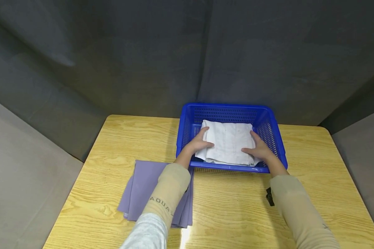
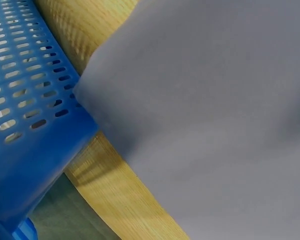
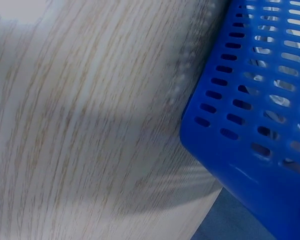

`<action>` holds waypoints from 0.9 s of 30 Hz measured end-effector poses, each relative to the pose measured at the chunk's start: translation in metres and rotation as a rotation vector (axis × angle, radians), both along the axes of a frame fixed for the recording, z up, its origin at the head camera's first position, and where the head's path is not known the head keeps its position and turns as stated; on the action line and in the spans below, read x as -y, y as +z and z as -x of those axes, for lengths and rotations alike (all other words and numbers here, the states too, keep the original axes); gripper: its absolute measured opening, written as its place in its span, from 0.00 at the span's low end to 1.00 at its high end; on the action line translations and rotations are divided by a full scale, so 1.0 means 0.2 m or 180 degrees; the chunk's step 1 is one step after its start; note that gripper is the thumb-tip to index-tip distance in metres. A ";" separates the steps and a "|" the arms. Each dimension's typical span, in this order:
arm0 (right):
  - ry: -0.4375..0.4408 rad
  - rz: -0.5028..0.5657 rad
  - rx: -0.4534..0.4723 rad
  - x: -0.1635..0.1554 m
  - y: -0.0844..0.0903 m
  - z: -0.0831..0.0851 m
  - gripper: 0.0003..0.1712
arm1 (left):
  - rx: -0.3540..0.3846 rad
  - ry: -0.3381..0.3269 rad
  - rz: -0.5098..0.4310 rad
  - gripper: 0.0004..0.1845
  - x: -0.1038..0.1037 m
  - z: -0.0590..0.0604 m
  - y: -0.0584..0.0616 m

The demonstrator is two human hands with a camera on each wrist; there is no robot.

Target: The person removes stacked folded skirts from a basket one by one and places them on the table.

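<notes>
A stack of folded white cloth lies inside a blue plastic basket, with seams showing on its top. At its left side my left hand grips the edge, thumb over the top. My right hand holds the opposite edge in the same way, the thumb on the cloth and other fingers toward the far side. The fingers' undersides are hidden. In the left wrist view the basket's slotted wall fills the left part; the right wrist view shows the basket's corner. Neither wrist view shows the grip clearly.
Flat purple-grey sheets lie fanned on the wooden table left of the basket, partly under my left forearm. Dark curtain-like fabric rises behind the table's back edge. Grey panels flank the table.
</notes>
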State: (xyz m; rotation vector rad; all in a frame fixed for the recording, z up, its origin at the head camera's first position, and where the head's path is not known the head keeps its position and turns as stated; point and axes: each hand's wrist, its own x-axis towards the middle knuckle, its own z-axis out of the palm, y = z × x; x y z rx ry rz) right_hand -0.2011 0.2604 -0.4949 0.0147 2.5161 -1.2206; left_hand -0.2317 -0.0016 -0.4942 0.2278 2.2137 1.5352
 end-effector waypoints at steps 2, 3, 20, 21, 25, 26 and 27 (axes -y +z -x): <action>-0.0013 0.0007 -0.0025 0.00 0.00 0.00 0.53 | -0.0044 -0.0041 0.0047 0.45 0.00 -0.01 0.01; -0.0019 0.0007 -0.0032 0.00 -0.01 0.00 0.53 | -0.0062 -0.0062 0.0088 0.45 0.00 -0.01 0.01; -0.0146 0.0037 -0.0130 -0.01 0.01 -0.01 0.50 | -0.0256 -0.0018 0.0291 0.46 -0.01 0.01 -0.02; -0.0145 0.0032 -0.0133 -0.01 0.01 -0.01 0.50 | -0.0268 -0.0008 0.0274 0.46 -0.01 0.01 -0.02; -0.0136 -0.0018 -0.0146 -0.01 0.01 0.00 0.49 | -0.0303 0.0047 0.0205 0.46 -0.01 0.01 -0.01; -0.0135 -0.0021 -0.0147 -0.01 0.01 0.00 0.49 | -0.0311 0.0059 0.0191 0.46 0.00 0.01 0.00; -0.0132 -0.0021 -0.0148 -0.02 0.01 0.00 0.49 | -0.0317 0.0068 0.0180 0.46 0.00 0.01 0.00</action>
